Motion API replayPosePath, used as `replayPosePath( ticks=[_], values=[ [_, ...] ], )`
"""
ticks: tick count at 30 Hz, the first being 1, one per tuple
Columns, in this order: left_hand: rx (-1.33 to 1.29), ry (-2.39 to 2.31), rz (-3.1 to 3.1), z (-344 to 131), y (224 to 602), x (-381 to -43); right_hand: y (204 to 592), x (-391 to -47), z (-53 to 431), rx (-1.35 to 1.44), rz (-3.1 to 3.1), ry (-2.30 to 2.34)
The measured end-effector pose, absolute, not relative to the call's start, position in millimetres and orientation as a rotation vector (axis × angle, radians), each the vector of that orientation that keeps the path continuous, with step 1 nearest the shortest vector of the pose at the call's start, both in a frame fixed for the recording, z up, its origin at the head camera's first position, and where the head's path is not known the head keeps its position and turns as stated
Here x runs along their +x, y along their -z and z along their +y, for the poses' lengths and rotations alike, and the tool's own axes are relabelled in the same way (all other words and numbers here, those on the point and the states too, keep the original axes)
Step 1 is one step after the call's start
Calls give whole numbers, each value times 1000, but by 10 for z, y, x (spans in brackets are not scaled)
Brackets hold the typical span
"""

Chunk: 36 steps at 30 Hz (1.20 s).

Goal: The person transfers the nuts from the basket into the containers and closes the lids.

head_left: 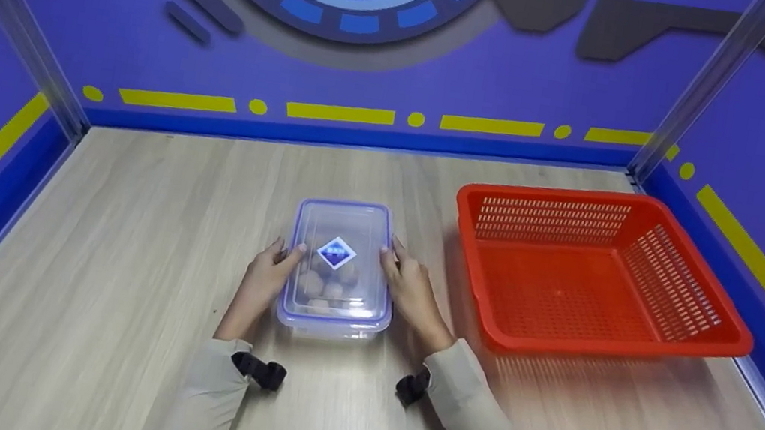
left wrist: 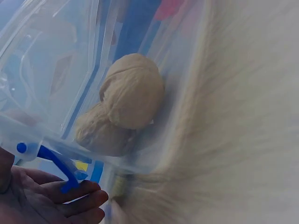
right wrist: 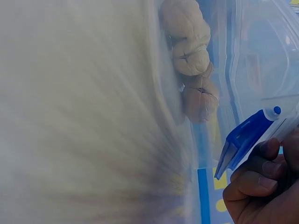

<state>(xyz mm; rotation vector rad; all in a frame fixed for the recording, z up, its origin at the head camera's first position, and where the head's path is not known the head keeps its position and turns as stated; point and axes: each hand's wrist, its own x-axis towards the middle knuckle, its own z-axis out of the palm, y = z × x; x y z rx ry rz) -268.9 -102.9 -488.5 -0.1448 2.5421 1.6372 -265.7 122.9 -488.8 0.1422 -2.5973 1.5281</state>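
Observation:
A clear plastic food container (head_left: 335,314) with a blue-edged lid (head_left: 351,222) lies between the two hands, holding several round, tan, creased lumps (left wrist: 135,91). A diamond-shaped label (head_left: 336,253) marks the lid. My left hand (head_left: 265,275) grips the left side, thumb on the lid's edge. Its fingers (left wrist: 84,203) lie at a blue latch (left wrist: 60,165) that sticks out from the side. On the opposite side, my right hand (head_left: 414,290) has its thumb at the lid's edge and its fingers (right wrist: 250,184) curled beside another blue latch (right wrist: 245,140), also swung outward.
To the right stands a red plastic basket (head_left: 478,282) with slotted walls. Purple panels (head_left: 401,89) with yellow marks enclose the wooden table (head_left: 144,240) at the back and sides. Each wrist wears a black strap with a camera (head_left: 264,372).

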Motion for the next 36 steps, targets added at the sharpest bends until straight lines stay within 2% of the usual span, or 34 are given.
replayPosePath(
  ticks=[20, 36],
  values=[
    [-124, -1734, 2680, -992, 4848, -2684, 4896, -2675, 1216, 100, -2582, -1548],
    [-34, -1776, 2541, -893, 4776, -2660, 4917, -2656, 1226, 76, -2570, -1576]
  ],
)
